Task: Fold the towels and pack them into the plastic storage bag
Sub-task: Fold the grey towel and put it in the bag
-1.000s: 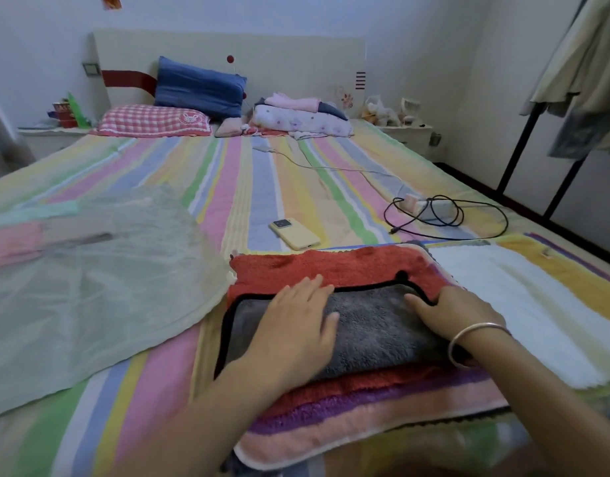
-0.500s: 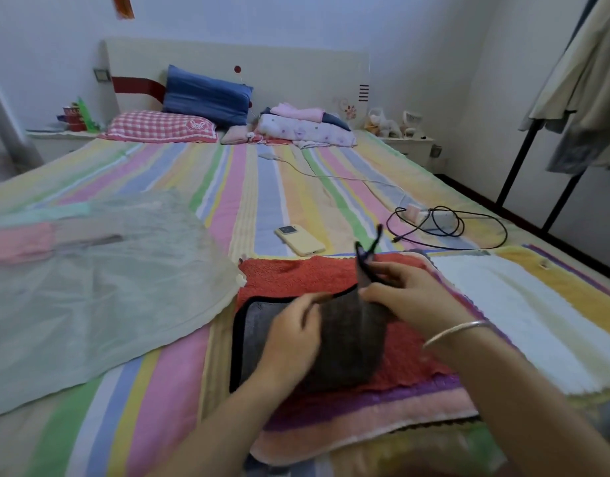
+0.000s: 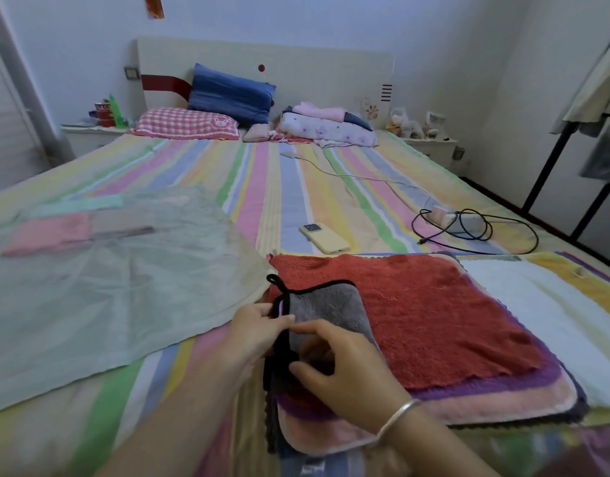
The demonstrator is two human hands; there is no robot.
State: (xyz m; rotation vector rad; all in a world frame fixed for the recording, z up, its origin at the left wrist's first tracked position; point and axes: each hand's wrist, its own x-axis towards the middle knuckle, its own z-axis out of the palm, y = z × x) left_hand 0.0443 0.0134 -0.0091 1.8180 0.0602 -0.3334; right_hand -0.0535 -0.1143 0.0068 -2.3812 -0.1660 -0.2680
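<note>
**Both hands on the grey towel at the stack's left edge**

From my seat I see the grey towel (image 3: 326, 309), trimmed in black, folded narrow and lying on the near-left part of the red towel (image 3: 417, 311). The left hand (image 3: 253, 333) pinches the towel's black border between thumb and fingertips, just below the small black hanging loop (image 3: 274, 280) that sticks up at the far-left corner. The right hand (image 3: 345, 370) sits just right of it, with its fingers curled onto the same edge and gripping the folded cloth; a silver bracelet (image 3: 396, 416) circles that wrist.

The red towel tops a flat stack, with a purple towel (image 3: 486, 387) and a pink towel (image 3: 496, 404) showing beneath it along the near side. A white towel (image 3: 544, 321) lies spread to the right of the stack, touching it.

The plastic storage bag (image 3: 90, 304) lies flat on the striped bed sheet (image 3: 262, 187) to the left, its right edge just beside the red towel. Pink and green folded shapes (image 3: 45, 232) show through its far-left part (whether they are inside the bag or under it I cannot tell).

Farther off on the sheet, a yellow phone (image 3: 324, 238) rests just beyond the red towel, and a coiled black cable (image 3: 468, 232) lies to the right. Pillows (image 3: 228, 98) lean at the headboard.
</note>
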